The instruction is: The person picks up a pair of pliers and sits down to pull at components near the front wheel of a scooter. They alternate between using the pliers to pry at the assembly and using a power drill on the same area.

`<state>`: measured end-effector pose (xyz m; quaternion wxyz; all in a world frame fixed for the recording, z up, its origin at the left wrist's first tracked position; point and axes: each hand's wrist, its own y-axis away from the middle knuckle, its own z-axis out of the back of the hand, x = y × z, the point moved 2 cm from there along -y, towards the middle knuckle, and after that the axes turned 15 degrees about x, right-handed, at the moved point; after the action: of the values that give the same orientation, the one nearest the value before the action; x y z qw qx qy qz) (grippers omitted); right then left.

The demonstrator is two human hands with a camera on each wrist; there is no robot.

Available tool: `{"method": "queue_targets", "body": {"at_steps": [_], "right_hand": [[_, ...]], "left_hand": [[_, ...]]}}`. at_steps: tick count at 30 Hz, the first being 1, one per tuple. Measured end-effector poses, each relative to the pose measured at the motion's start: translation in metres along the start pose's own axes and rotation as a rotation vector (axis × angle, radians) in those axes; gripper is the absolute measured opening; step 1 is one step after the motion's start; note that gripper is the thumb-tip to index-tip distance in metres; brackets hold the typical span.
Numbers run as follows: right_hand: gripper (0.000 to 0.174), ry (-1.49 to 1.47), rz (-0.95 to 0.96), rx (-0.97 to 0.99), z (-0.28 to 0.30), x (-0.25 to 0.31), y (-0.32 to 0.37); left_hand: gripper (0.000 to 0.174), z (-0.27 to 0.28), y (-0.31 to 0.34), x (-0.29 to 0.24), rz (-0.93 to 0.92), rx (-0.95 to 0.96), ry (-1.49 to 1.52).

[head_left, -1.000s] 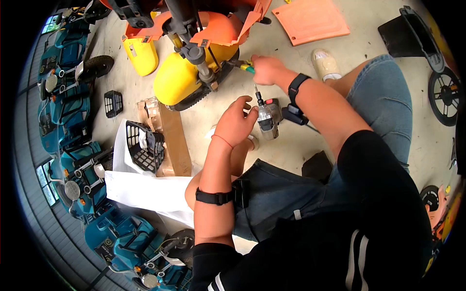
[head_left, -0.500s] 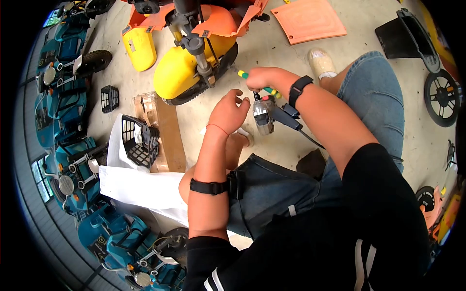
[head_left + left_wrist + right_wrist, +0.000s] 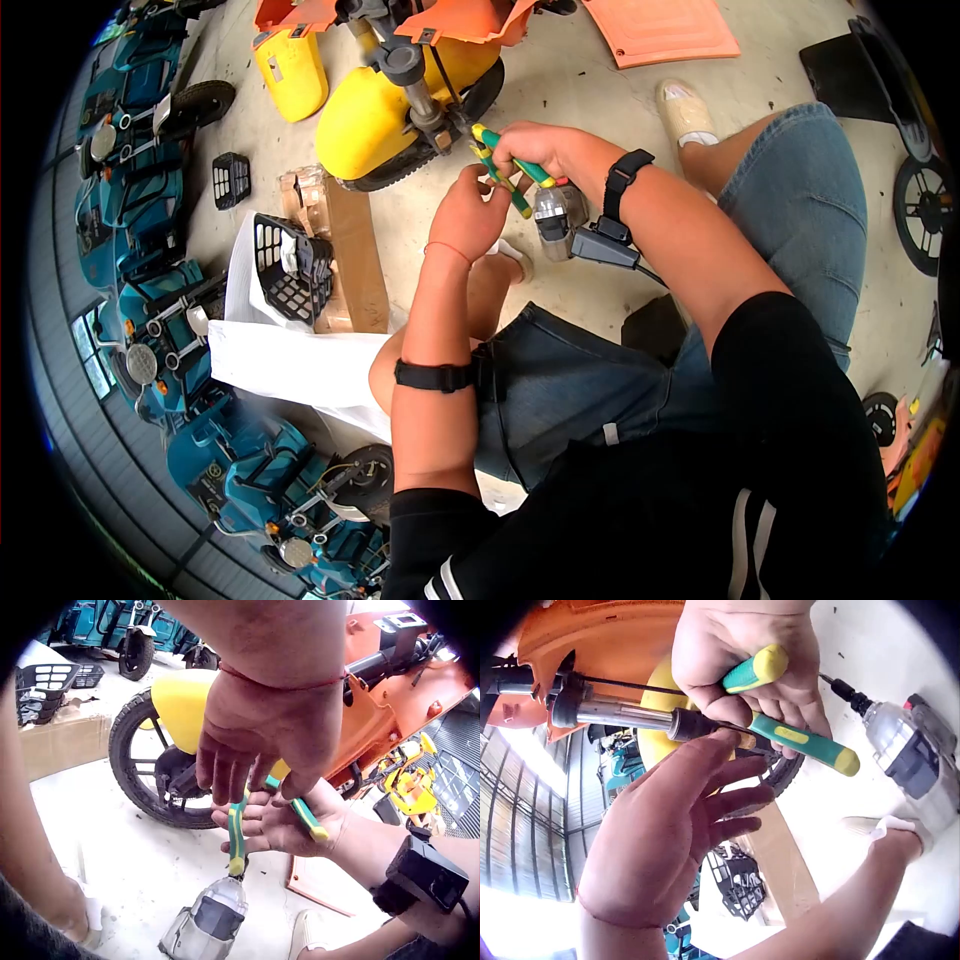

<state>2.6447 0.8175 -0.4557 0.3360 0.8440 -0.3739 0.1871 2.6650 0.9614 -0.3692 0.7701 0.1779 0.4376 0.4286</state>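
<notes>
My right hand holds a pair of pliers with green and yellow handles. The handles stand spread apart, one lying across the fingers and one by the thumb. The pliers' head is hidden by the hands in both wrist views. My left hand is close against the pliers, its fingers loosely bent and its thumb tip beside them. Just beyond the hands is the front wheel, under a yellow mudguard and a fork. Below the hands, a cordless impact driver rests on the floor.
A black basket sits beside a cardboard box and white sheeting on the left. An orange panel and a yellow cover lie on the floor. Teal vehicles line the left side.
The pliers were by the lower fork, then came back toward the body. Now they are up beside the left hand, turned, with handles spread. The left hand has stayed nearly in place.
</notes>
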Motion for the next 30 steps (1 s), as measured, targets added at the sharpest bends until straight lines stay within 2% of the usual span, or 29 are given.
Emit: {"method": "queue_targets", "body": {"at_steps": [5, 9, 12, 16, 17, 21, 25, 27, 30], "right_hand": [[0.018, -0.201, 0.123, -0.003, -0.001, -0.020, -0.016], [0.031, -0.160, 0.169, -0.034, -0.010, -0.023, -0.015], [0.050, -0.171, 0.195, -0.029, -0.016, -0.020, -0.013], [0.059, -0.193, 0.130, 0.051, -0.020, -0.010, -0.002], [0.044, -0.231, 0.138, 0.041, -0.016, -0.014, -0.007], [0.029, -0.282, 0.121, 0.009, -0.015, -0.032, -0.020], [0.027, -0.331, 0.088, 0.105, -0.017, -0.038, -0.017], [0.025, -0.426, 0.167, 0.133, -0.019, -0.040, -0.019], [0.022, -0.372, 0.171, 0.125, -0.016, -0.039, -0.025]], "left_hand": [[0.049, 0.000, -0.004, 0.011, 0.013, 0.016, 0.016], [0.053, 0.000, -0.002, 0.019, 0.036, -0.084, -0.028], [0.056, -0.002, 0.001, 0.015, 0.143, 0.061, 0.080], [0.061, -0.007, -0.003, 0.014, 0.222, 0.206, 0.157], [0.061, -0.008, -0.005, 0.017, 0.221, 0.203, 0.181], [0.055, -0.018, -0.010, 0.033, 0.229, 0.185, 0.330], [0.048, -0.015, -0.006, 0.030, 0.269, 0.140, 0.349], [0.047, -0.013, -0.006, 0.031, 0.249, 0.120, 0.363], [0.046, -0.012, -0.009, 0.031, 0.259, 0.112, 0.347]]}}
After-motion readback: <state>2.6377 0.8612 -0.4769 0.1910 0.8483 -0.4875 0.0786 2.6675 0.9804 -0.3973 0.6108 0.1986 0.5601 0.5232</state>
